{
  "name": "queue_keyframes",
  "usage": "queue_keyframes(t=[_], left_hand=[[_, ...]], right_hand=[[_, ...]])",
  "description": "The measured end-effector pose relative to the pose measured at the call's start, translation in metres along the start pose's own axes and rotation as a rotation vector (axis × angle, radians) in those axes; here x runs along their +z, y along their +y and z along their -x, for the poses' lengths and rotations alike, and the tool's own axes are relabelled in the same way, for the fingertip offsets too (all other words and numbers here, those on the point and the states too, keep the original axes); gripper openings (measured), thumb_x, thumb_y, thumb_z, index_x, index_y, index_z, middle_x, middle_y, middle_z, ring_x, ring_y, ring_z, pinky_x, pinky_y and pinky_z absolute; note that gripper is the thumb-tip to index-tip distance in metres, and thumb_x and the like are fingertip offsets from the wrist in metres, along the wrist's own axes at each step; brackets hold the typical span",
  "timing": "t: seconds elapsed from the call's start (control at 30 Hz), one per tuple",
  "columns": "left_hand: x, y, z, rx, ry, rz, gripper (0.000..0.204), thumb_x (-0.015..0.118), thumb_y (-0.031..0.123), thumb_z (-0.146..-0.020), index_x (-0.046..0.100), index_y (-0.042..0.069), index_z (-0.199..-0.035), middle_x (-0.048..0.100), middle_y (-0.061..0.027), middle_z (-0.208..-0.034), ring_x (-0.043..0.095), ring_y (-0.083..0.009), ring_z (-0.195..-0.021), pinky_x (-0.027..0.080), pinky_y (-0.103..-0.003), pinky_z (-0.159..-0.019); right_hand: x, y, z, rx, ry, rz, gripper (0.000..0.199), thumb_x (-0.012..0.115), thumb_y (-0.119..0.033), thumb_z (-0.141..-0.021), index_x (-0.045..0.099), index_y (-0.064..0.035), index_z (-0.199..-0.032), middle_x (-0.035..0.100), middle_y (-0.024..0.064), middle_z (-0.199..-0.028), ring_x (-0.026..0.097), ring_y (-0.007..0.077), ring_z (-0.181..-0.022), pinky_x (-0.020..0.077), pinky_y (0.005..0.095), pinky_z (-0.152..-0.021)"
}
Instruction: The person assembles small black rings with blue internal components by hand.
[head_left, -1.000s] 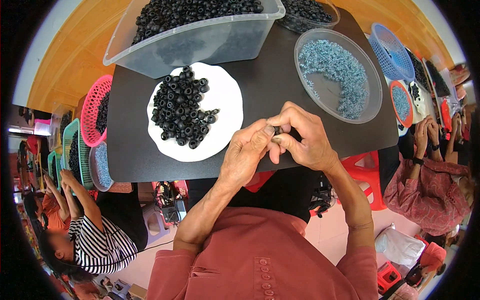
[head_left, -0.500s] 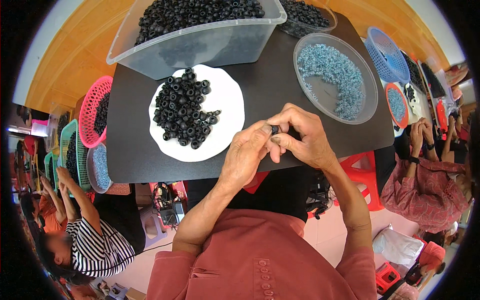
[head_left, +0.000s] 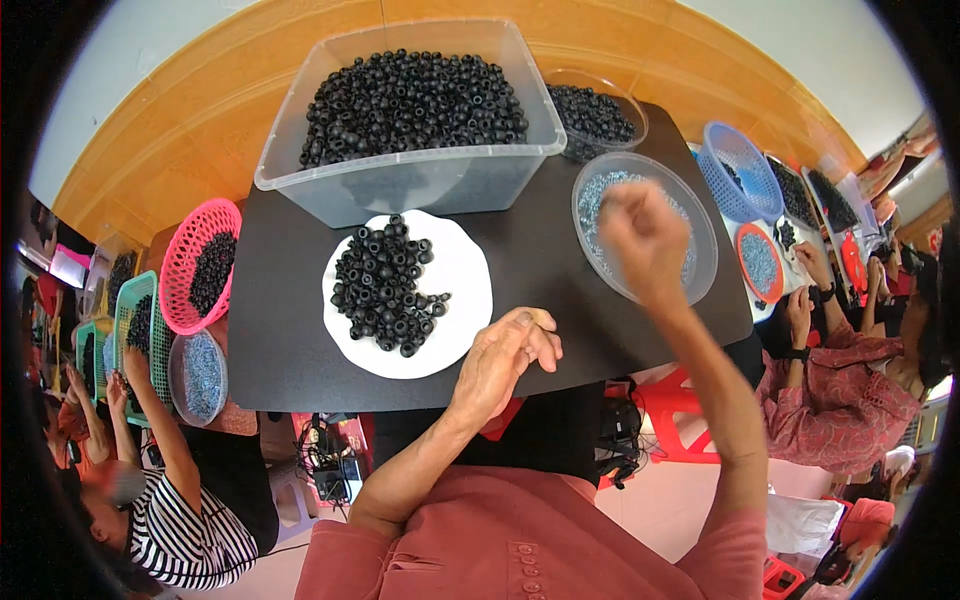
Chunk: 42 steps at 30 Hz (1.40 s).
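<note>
My left hand (head_left: 507,357) is at the table's front edge, right of a white scalloped plate (head_left: 455,345). Its fingers are curled with the thumb against them; whatever they may hold is hidden. A heap of small round black pieces with holes (head_left: 385,285) lies on the plate. Over a clear round bowl (head_left: 708,262) of small translucent blue pieces (head_left: 592,195) is my right hand (head_left: 645,235). Motion blurs it, and its fingers appear bent down. Whether it holds anything does not show.
A large clear bin (head_left: 420,190) of black pieces stands behind the plate, beside a clear bowl (head_left: 635,128) of more. Pink (head_left: 170,265) and green baskets (head_left: 150,290) are at left, a blue basket (head_left: 745,190) at right. Co-workers sit on both sides.
My right hand has left my left hand and moved forward and right over the bowl of blue pieces. The black piece seen between my fingers no longer shows. The view has shifted, revealing more of the bin.
</note>
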<state>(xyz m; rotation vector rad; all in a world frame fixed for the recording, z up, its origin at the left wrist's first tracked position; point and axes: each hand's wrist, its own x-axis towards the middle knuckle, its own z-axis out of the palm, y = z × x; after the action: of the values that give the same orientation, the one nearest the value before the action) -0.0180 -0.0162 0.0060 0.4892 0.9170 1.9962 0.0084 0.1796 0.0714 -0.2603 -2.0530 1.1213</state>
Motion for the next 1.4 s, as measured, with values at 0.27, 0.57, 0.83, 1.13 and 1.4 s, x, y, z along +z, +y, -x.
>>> queue_keyframes(t=[0.27,0.57,0.83,1.13,1.4], left_hand=[[0.006,-0.002,-0.007,-0.053,-0.035,0.084,0.029,0.036,0.022,-0.099,0.048,-0.002,-0.111,0.058,-0.0087,-0.071,0.057,-0.0196,-0.085,0.043,-0.033,-0.087],[0.004,-0.006,-0.002,-0.026,0.079,0.026,0.035,0.037,0.015,-0.097,0.035,-0.003,-0.126,0.057,-0.0126,-0.086,0.056,-0.0184,-0.084,0.043,-0.033,-0.085],[0.01,-0.006,0.022,0.053,0.172,0.058,0.036,0.037,0.014,-0.096,0.033,-0.001,-0.129,0.057,-0.013,-0.087,0.053,-0.0174,-0.083,0.043,-0.032,-0.082],[-0.003,-0.002,0.034,0.073,0.178,0.056,0.03,0.037,0.012,-0.096,0.039,-0.001,-0.123,0.059,-0.0122,-0.085,0.054,-0.0159,-0.083,0.043,-0.031,-0.081],[0.001,0.009,0.018,0.031,-0.154,-0.399,0.016,0.044,0.009,-0.092,0.049,-0.001,-0.104,0.055,-0.0055,-0.073,0.054,-0.0119,-0.072,0.045,-0.026,-0.069]], right_hand=[[-0.02,0.032,-0.108,0.093,0.226,-0.129,0.027,0.057,-0.019,-0.09,0.059,0.002,-0.106,0.058,0.001,-0.075,0.045,0.004,-0.057,0.0368,0.0184,-0.052],[0.031,0.003,0.052,0.246,-0.126,-0.336,0.016,0.052,-0.016,-0.094,0.06,-0.0035,-0.101,0.05,-0.0021,-0.07,0.04,0.0028,-0.055,0.0293,0.017,-0.047],[0.018,0.02,0.06,0.32,-0.252,-0.28,0.018,0.054,-0.018,-0.094,0.06,-0.0032,-0.102,0.05,-0.0028,-0.07,0.041,0.0025,-0.056,0.0301,0.0168,-0.048],[0.013,0.024,0.061,0.305,-0.243,-0.189,0.015,0.053,-0.016,-0.094,0.061,-0.0041,-0.099,0.049,-0.0034,-0.069,0.04,0.0023,-0.055,0.0296,0.0169,-0.047],[0.013,0.023,0.054,0.489,-0.135,-0.137,0.014,0.056,-0.017,-0.093,0.061,-0.0045,-0.097,0.051,-0.0033,-0.069,0.042,0.0016,-0.054,0.0299,0.0151,-0.046]])
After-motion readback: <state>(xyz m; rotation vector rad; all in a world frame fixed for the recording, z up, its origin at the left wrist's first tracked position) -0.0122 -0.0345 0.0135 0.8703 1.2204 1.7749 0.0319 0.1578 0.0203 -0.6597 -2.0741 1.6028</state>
